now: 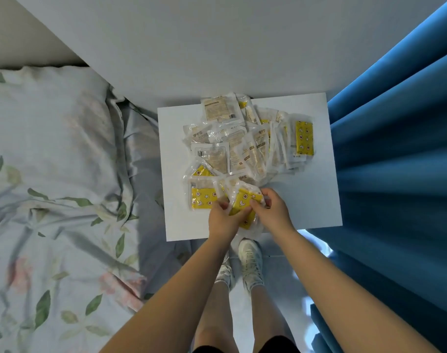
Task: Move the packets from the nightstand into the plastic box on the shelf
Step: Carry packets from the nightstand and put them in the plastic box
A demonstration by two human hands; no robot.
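Observation:
Several clear packets with yellow printed inserts lie in a loose pile [245,143] on the white nightstand top [311,200]. At the near edge of the pile, my left hand [223,220] and my right hand [273,210] both grip one yellow packet [242,205] from either side, just above the nightstand's front edge. Another yellow packet [203,198] lies flat just left of my left hand. The plastic box and the shelf are out of view.
A bed with a floral cover and pillow [51,174] lies close on the left of the nightstand. A blue curtain [400,161] hangs along the right. A white wall [191,47] is behind. My feet in white shoes [250,261] stand below the nightstand.

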